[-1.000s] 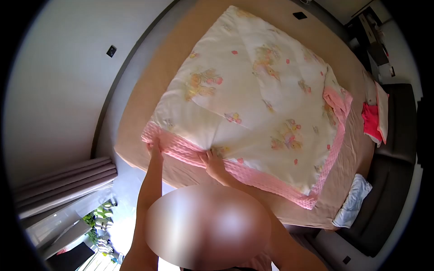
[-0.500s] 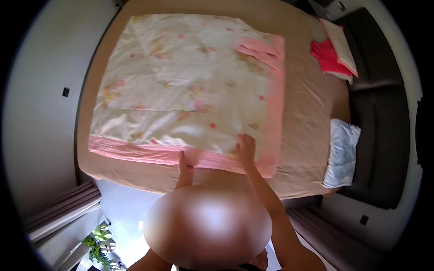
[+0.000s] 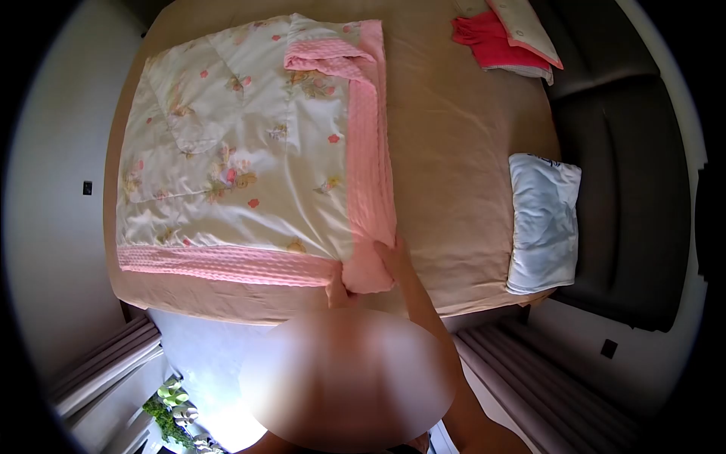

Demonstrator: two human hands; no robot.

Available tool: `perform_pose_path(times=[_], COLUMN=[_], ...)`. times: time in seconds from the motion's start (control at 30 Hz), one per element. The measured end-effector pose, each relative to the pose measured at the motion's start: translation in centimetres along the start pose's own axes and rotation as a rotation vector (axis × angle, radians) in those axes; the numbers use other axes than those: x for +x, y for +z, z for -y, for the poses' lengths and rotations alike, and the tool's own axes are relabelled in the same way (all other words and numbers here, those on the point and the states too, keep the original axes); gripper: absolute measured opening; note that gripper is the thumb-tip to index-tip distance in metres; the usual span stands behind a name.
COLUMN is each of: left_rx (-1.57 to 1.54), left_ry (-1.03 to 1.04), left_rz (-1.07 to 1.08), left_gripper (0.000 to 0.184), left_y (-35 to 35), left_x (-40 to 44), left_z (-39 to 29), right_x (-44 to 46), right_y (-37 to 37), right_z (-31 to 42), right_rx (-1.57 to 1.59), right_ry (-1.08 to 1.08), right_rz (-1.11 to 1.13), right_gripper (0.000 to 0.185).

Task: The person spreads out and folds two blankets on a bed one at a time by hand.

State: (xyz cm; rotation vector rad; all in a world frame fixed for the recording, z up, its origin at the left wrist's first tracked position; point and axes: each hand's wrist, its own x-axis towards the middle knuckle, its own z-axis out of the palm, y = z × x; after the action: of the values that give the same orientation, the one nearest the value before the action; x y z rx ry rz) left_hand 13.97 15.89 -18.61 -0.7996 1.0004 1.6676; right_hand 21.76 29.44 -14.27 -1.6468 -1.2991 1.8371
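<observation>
A white floral quilt (image 3: 265,166) with a wide pink border lies spread on the bed. Around the near border, close to the quilt's corner, my left hand (image 3: 338,292) is closed, its fingertips partly hidden by the fabric. My right hand (image 3: 395,259) grips the side border at the same corner, thumb and fingers against the pink cloth. Between both hands the corner is bunched and rounded. At the far right corner, a flap of the quilt is folded over, showing its pink underside.
The bed's tan sheet (image 3: 454,174) extends right to a dark headboard (image 3: 624,174). A pale blue pillow (image 3: 544,227) lies near it, with a white pillow (image 3: 525,30) and a red cloth (image 3: 491,41) farther back. Curtains (image 3: 529,378) hang beside the bed, and plants (image 3: 170,416) stand lower left.
The view has shifted right. My right hand has gone from the white fabric to the side border, and my left hand has slid along the near border toward the corner, which is now bunched.
</observation>
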Motion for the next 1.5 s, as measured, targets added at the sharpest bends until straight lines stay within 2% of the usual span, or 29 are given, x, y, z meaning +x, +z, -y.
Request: perform_pose_path(times=[0.03, 0.07, 0.1, 0.17, 0.23, 0.3, 0.33, 0.37, 0.4, 0.43, 0.47, 0.57, 0.6, 0.67, 0.7, 0.77, 0.8, 0.83, 0.9, 0.97, 1.1, 1.17, 1.23, 1.27, 1.3, 1.33, 1.37, 1.43, 1.5], left_rx=[0.06, 0.288, 0.284, 0.915, 1.228, 1.395, 1.152, 1.292, 1.321, 1.419, 1.426, 1.798, 1.795, 2.074, 2.071, 2.311, 2.394, 2.406, 2.364, 2.347, 2.33, 2.34, 2.321, 2.34, 2.335, 2.343, 2.35, 2.353, 2.35], left_ry=[0.068, -0.005, 0.007, -0.437, -0.676, 0.24, 0.452, 0.502, 0.927, 0.956, 1.063, 1.276, 1.285, 1.413, 1.421, 1.174, 0.965, 0.834, 0.854, 0.823, 0.801, 0.81, 0.798, 0.789, 0.791, 0.763, 0.736, 0.735, 0.73], left_rz=[-0.032, -0.143, -0.132, -0.022, 0.023, 0.478, 0.48, 0.325, 0.351, 0.205, 0.245, 0.327, 0.321, 0.248, 0.239, 0.286, 0.338, 0.35, 0.363, 0.386, 0.425, 0.429, 0.468, 0.464, 0.457, 0.469, 0.477, 0.473, 0.483], left_gripper=[0.039, 0.04, 0.04, 0.041, 0.043, 0.033, 0.022, 0.016, 0.015, 0.014, 0.012, 0.018, 0.018, 0.041, 0.041, 0.071, 0.092, 0.096, 0.1, 0.1, 0.096, 0.094, 0.093, 0.091, 0.091, 0.09, 0.089, 0.088, 0.088], left_y=[-0.5, 0.0, 1.3, 4.9, 4.9, 3.0, 6.9, 10.3, 11.9, 15.2, 17.2, 22.2, 23.7, 26.7, 27.7, 28.7, 28.1, 28.3, 27.9, 27.4, 27.7, 27.7, 27.5, 27.6, 27.9, 28.1, 28.2, 28.2, 28.2], left_x=[-0.3, -1.2, -1.6, -2.7, -0.7, 5.2, 4.3, 4.0, 6.4, 6.1, 7.9, 12.6, 13.6, 15.9, 17.4, 20.9, 23.4, 23.8, 24.8, 25.1, 25.2, 25.5, 25.4, 25.4, 25.2, 24.9, 24.9, 25.0, 25.1], left_z=[1.0, 1.1, 0.7, -0.7, -0.7, 0.2, -1.7, -4.3, -5.8, -7.9, -9.7, -14.2, -15.2, -17.2, -17.8, -18.4, -18.5, -18.5, -18.1, -18.1, -18.6, -18.8, -18.9, -19.0, -19.0, -19.1, -19.3, -19.6, -19.3], right_x=[0.4, 0.5, 1.5, 4.4, 5.2, 5.0, 5.6, 7.1, 9.6, 12.8, 15.8, 19.7, 21.3, 25.3, 27.3, 30.8, 33.0, 33.5, 35.0, 37.5, 41.9, 46.7, 49.5, 53.6, 52.4, 58.0, 60.6, 64.2, 64.3], right_y=[-1.4, -2.6, -3.5, -4.3, -4.2, -4.1, -3.3, -2.5, -1.8, -1.1, -0.4, 2.6, 3.6, 5.5, 6.4, 8.6, 9.9, 11.0, 12.9, 15.2, 17.7, 17.3, 13.7, 9.8, 6.6, 2.9, 1.9, 1.1, 1.1], right_z=[-1.8, -4.3, -6.7, -9.8, -7.3, -3.5, -1.2, 0.7, 1.4, 1.6, 2.5, 13.7, 16.0, 19.1, 20.2, 21.5, 21.9, 23.6, 26.2, 27.5, 29.5, 30.3, 33.5, 33.8, 36.1, 34.2, 32.3, 29.2, 28.0], right_rx=[-0.073, -0.145, -0.142, -0.442, -0.515, -0.586, -0.705, -0.823, -0.821, -0.755, -0.681, -0.613, -0.624, -0.632, -0.725, -0.806, -0.809, -0.816, -0.929, -0.983, -0.91, -1.204, -0.77, -0.559, -0.493, -0.603, -0.602, -0.518, -0.463], right_ry=[0.012, 0.028, 0.012, -0.037, 0.019, 0.081, -0.007, -0.1, -0.114, -0.351, -0.587, -0.662, -0.744, -0.84, -0.903, -0.97, -1.068, -1.155, -1.099, -1.277, -1.398, -1.117, -0.879, -0.885, -0.681, -0.379, -0.38, -0.392, -0.398], right_rz=[-0.026, -0.048, -0.044, -0.052, -0.006, 0.027, -0.062, -0.153, -0.154, -0.21, -0.267, -0.234, -0.276, -0.314, -0.249, -0.186, -0.192, -0.196, -0.227, -0.489, -0.435, -0.203, -0.448, -0.572, -0.45, -0.49, -0.485, -0.446, -0.419], right_gripper=[0.054, 0.053, 0.053, 0.046, 0.049, 0.051, 0.053, 0.054, 0.054, 0.053, 0.053, 0.048, 0.047, 0.046, 0.044, 0.042, 0.04, 0.039, 0.033, 0.028, 0.023, 0.017, 0.019, 0.02, 0.024, 0.03, 0.03, 0.041, 0.05])
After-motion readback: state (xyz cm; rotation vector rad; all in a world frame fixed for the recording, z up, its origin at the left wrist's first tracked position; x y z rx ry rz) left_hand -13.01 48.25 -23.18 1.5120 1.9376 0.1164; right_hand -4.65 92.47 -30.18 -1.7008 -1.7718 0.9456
